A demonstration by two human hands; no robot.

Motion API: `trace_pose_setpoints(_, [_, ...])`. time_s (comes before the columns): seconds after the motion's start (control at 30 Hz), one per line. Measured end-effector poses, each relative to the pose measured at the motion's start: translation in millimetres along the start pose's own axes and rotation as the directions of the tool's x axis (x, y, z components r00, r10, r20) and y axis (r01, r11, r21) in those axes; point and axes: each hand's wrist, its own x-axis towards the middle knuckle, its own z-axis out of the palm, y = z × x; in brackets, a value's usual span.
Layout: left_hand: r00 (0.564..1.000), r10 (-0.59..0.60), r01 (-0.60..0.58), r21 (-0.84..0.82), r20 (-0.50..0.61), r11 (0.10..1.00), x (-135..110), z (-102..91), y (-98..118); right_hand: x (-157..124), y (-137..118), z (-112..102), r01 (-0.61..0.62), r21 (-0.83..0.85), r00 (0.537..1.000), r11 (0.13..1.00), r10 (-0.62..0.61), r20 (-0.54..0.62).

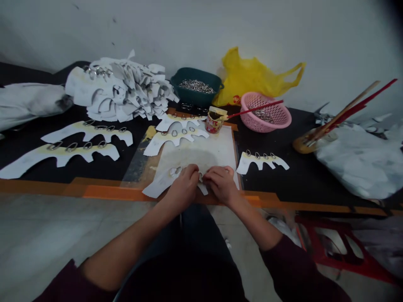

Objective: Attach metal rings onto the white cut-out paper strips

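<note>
A white scalloped cut-out piece (160,181) with metal rings along its upper edge lies on the pale board (195,153) at the table's front. My left hand (189,178) is closed on this piece, its fingertips beside a ring. Close to its right, my right hand (220,180) pinches at the piece's right part; what sits between its fingers is hidden. Beyond them lies another ringed piece (174,138) with a yellowish edge, and a small tin (215,121) with a red-handled brush (248,110) in it.
More ringed pieces lie left (63,157) and right (261,162). Behind are a pile of white cut pieces (122,88), a dark green basket (197,98) of metal rings, a yellow bag (245,75) and a pink basket (266,121). Brushes (336,111) lean at right beside a white bag (362,159).
</note>
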Motion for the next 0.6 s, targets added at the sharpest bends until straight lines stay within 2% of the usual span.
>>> trace_pose_setpoints(0.17, [1.000, 0.024, -0.024, -0.007, 0.006, 1.000, -3, -1.6, 3, -2, -3, 1, 0.022, -0.090, 1.000, 0.996, -0.022, 0.005])
trace_pose_setpoints(0.3, [0.998, 0.054, -0.054, -0.015, 0.033, 0.998, -3, -2.7, -1, -2, 0, 2, 0.038, -0.075, 0.999, 0.997, -0.037, 0.005])
trace_pose_setpoints(0.43, [0.986, 0.138, -0.136, -0.028, 0.088, 0.990, -2, -6.3, -8, -2, 6, 4, 0.111, -0.100, 0.994, 0.989, -0.110, 0.018])
trace_pose_setpoints(0.6, [0.946, 0.253, -0.262, 0.018, 0.201, 0.965, 1, -18.9, -9, -4, 7, 6, 0.218, -0.179, 0.975, 0.959, -0.222, -0.002])
